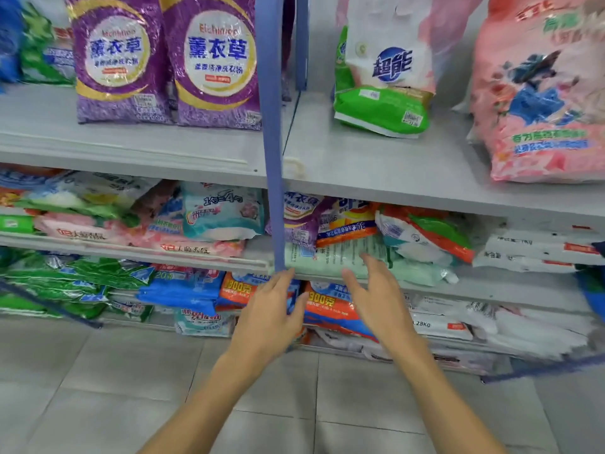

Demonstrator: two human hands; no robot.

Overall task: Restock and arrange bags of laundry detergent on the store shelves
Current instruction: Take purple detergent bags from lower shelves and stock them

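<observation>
Pale-green detergent bag (327, 260) lying flat at the front of the middle shelf (491, 285), under a purple lavender bag (301, 221) and an orange-and-blue bag (347, 224). The left hand (268, 309) and right hand (376, 290) reach toward it with fingers straight, spread and holding nothing (contact cannot be told). Best practice is probably to grip both ends and slide it out level, clear of the blue upright (273, 126).

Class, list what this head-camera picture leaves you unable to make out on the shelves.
1. Head view: the purple bag on the middle shelf, half hidden by the blue post.
2. Head view: the pink bag top right, cut off by the frame edge, print blurred.
3. Head view: whether the right hand touches the pale green bag; its fingers cover the spot.
</observation>
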